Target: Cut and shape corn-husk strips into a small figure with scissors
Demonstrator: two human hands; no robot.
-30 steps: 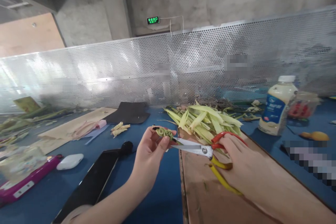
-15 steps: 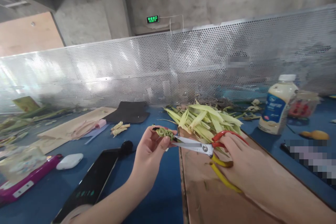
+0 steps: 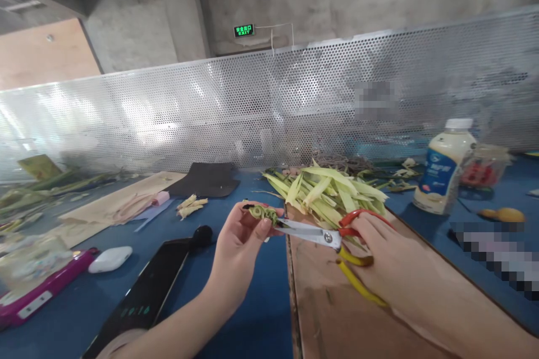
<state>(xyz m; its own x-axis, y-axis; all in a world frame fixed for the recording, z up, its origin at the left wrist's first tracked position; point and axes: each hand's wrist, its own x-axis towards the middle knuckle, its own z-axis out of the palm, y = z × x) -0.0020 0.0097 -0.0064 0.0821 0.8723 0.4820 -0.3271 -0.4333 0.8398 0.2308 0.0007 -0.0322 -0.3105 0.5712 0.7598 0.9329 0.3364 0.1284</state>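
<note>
My left hand (image 3: 242,238) pinches a small bundle of curled green plant strips (image 3: 263,213) with dark bits at its ends. In my right hand (image 3: 381,252) is a pair of scissors (image 3: 309,233) with red and yellow handles, my fingers through the grips. The blade tips reach the right end of the bundle, beside my left thumb; whether they touch it I cannot tell. Behind the scissors lies a heap of pale green husk leaves (image 3: 337,190), partly on a brown board (image 3: 328,314).
A phone (image 3: 147,286), a white earbud case (image 3: 110,259) and a magenta object (image 3: 46,291) lie to the left. At the right stand a milk bottle (image 3: 444,168) and a clear box with red fruit (image 3: 484,168). A perforated metal screen (image 3: 168,112) runs along the back.
Both hands, the bundle and the scissors hold nearly the same pose. The whole view has shifted very slightly.
</note>
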